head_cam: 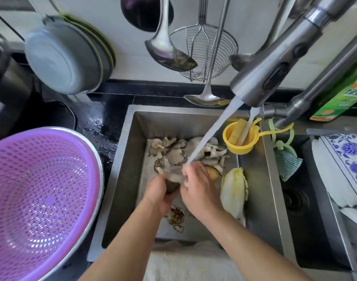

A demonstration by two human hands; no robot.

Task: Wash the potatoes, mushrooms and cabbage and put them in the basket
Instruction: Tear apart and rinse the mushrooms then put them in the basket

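Observation:
Both hands are low in the steel sink [122,159], under the running water from the tap [275,63]. My left hand [157,191] grips a grey oyster mushroom [174,176] from below. My right hand [197,185] pinches the same mushroom at its right side. More oyster mushrooms [177,151] lie heaped at the back of the sink. A potato [213,173] peeks out behind my right hand. A napa cabbage [234,191] lies along the sink's right side. The purple basket [41,199] sits on the counter at the left, with nothing in it.
A yellow strainer [240,138] hangs on the sink's right wall. Mushroom scraps [176,217] lie on the sink floor. Ladles and a wire skimmer [204,51] hang above. A second basin [295,199] with a blue-patterned dish [343,159] is at right; a white towel [183,262] covers the front edge.

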